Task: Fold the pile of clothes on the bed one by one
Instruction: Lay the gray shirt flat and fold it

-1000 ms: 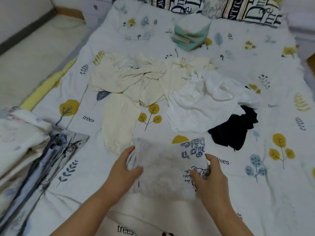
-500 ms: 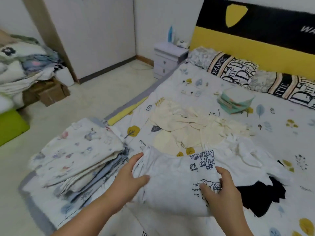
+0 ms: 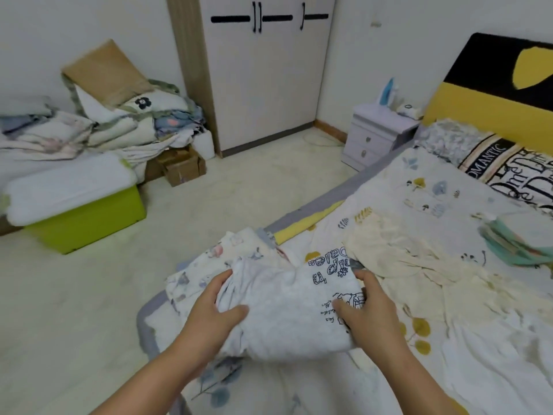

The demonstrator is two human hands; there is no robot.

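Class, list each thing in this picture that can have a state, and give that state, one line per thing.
Left hand: grips the folded garment.
Right hand: grips the folded garment.
Printed white garment: folded, held.
Cream clothes: unfolded, crumpled.
Floral stack: folded.
Wardrobe: doors closed.
Nightstand: drawers closed.

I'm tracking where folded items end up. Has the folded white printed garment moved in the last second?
Yes. Both hands have carried the folded white printed garment leftward, away from the cream clothes pile and over the stack of folded floral clothes.
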